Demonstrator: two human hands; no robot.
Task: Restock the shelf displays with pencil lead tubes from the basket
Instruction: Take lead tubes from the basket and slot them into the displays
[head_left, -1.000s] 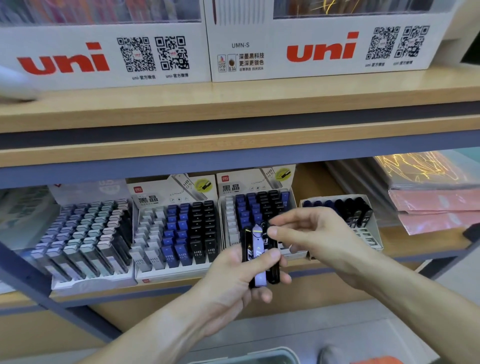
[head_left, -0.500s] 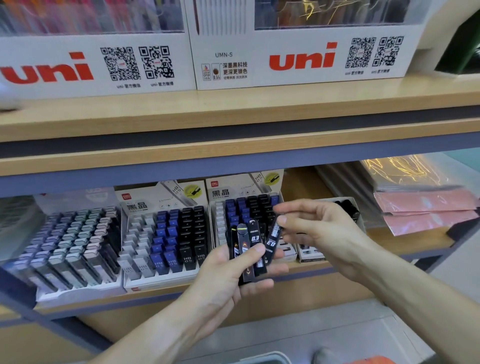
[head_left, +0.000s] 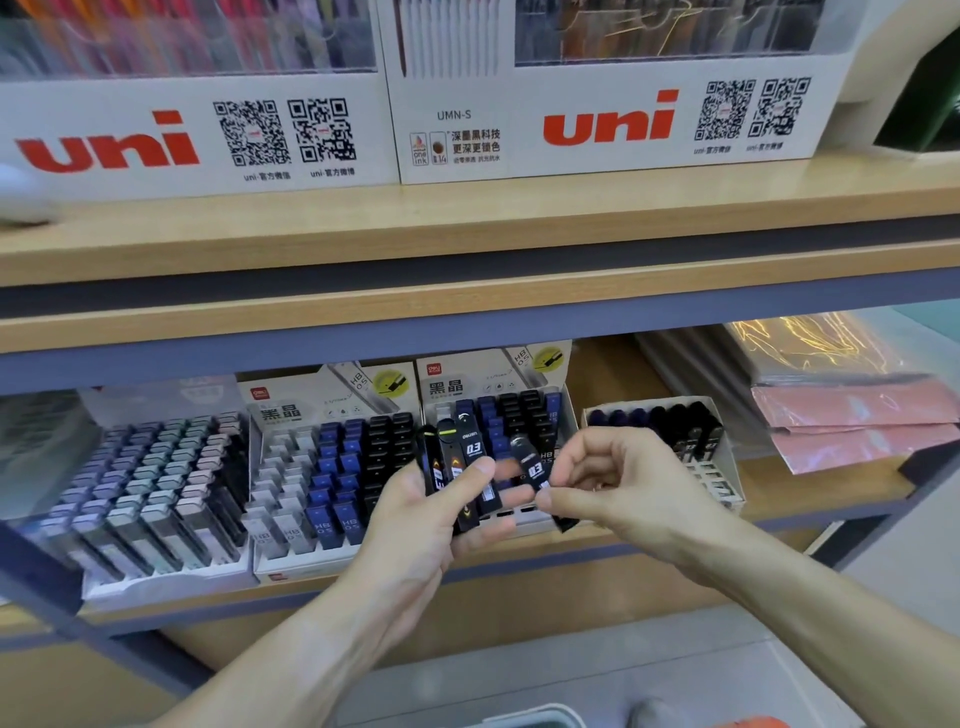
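Observation:
My left hand (head_left: 415, 525) grips a fan of black pencil lead tubes (head_left: 465, 470) marked 0.3, thumb pressed across their front. My right hand (head_left: 618, 486) pinches a single black lead tube (head_left: 532, 467), tilted and held apart from the fan. Both hands hover in front of a white display box (head_left: 519, 374) on the lower shelf, filled with blue and black tubes. To its right stands a smaller white box (head_left: 724, 467) with dark tubes at its back and bare slots at its front. A pale basket rim (head_left: 535, 716) shows at the bottom edge.
Left of my hands stand a display of white, blue and black tubes (head_left: 332, 467) and one of grey and pastel tubes (head_left: 150, 488). Pink wrapped packs (head_left: 852, 421) lie at the right. Large white uni pen boxes (head_left: 608, 119) fill the wooden upper shelf (head_left: 467, 228).
My right hand has drawn one tube out of the fan in my left hand and moved it slightly right and down. My left hand keeps hold of the other tubes.

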